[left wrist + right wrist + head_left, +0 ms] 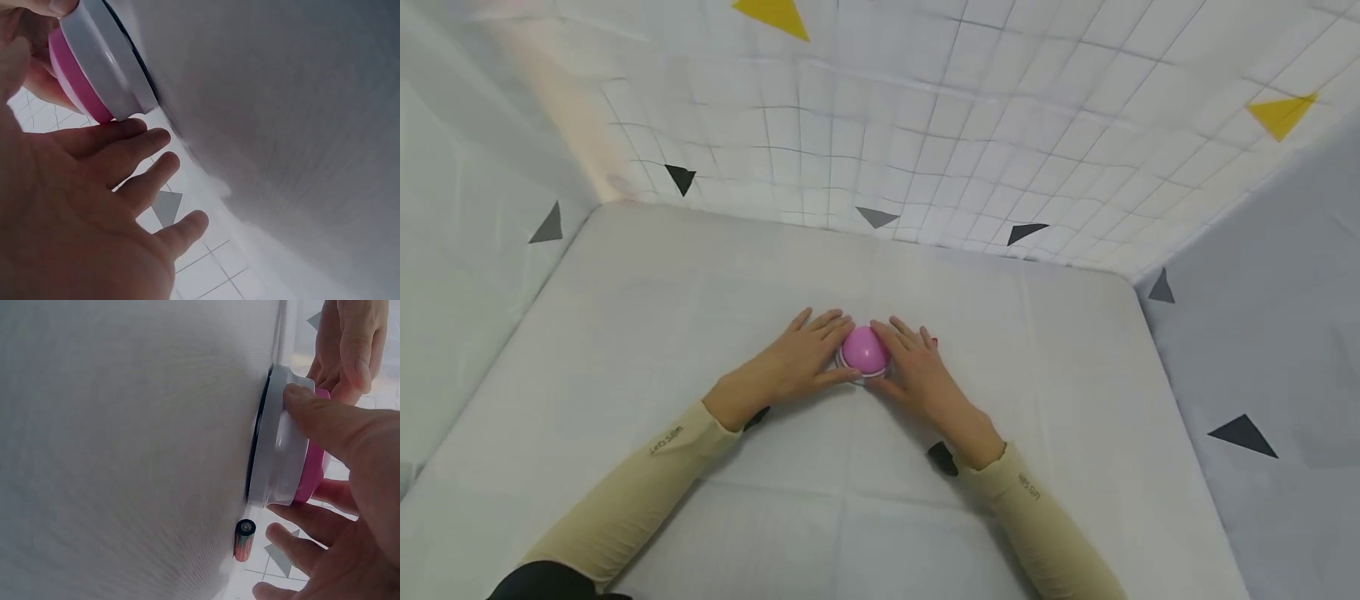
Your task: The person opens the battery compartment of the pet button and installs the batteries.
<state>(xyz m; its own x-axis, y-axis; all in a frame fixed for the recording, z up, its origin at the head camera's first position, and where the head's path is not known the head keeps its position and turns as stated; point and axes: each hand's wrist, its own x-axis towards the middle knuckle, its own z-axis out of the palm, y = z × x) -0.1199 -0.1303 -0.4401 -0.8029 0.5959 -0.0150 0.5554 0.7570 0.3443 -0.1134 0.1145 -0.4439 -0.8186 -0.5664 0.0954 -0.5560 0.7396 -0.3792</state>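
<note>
A round push-button device with a pink dome (pixel 865 350) and a white base (pixel 284 447) sits on the white table between the two hands. The right hand (pixel 925 379) holds it from the right: its thumb presses the side of the base, and its index finger reaches round the far side. From the left, the left hand (pixel 793 358) frames it with fingers spread and nearly straight, the fingertips (pixel 140 125) right at the edge of the device. The left thumb extends above the near rim, higher than the base in the right wrist view.
A red and black battery (pixel 244 540) lies on the table (pixel 760 517) just right of the device, mostly hidden by the right fingers in the head view. White walls surround the table on three sides, the back one a grid sheet (pixel 850 142) with dark and yellow triangles.
</note>
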